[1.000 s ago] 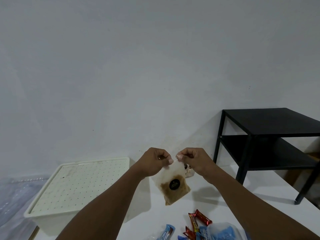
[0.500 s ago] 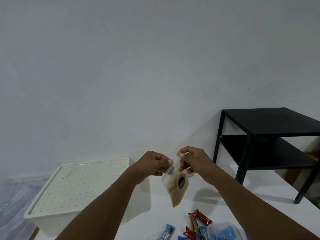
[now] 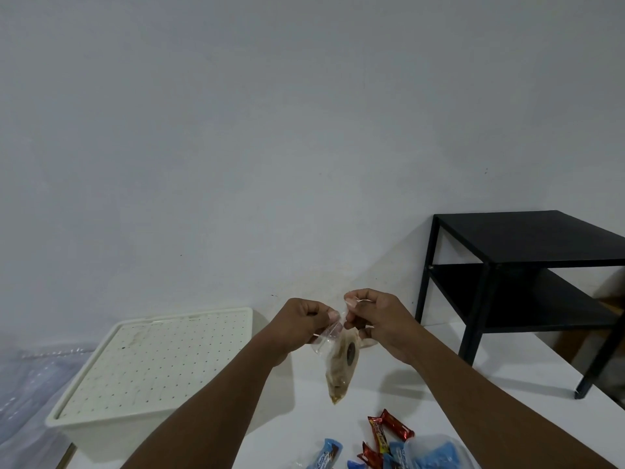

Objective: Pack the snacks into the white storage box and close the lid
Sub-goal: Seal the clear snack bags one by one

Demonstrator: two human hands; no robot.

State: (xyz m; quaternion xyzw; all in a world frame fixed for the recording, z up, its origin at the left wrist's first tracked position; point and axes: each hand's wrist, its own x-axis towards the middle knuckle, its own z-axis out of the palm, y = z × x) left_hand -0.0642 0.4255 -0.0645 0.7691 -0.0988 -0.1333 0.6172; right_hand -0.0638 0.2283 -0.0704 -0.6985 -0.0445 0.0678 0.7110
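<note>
A clear plastic pouch [image 3: 341, 363] of brown snack with a dark round label hangs in the air above the white table [image 3: 304, 411]. My left hand [image 3: 301, 321] and my right hand [image 3: 373, 316] both pinch its top edge, thumbs close together. The white storage box [image 3: 84, 431] stands at the left with its dotted lid [image 3: 155, 360] lying flat on top. Red-wrapped bars [image 3: 389, 431] and blue-wrapped snacks [image 3: 326, 455] lie on the table near the bottom edge, beside a bluish plastic bag [image 3: 436, 451].
A black two-shelf side table [image 3: 527, 238] stands on the white table at the right, against the pale wall. Clear crinkled plastic sheeting [image 3: 27, 384] lies left of the box.
The pouch has turned from facing me to nearly edge-on and hangs narrower. My hands have drawn closer together at its top and shifted slightly.
</note>
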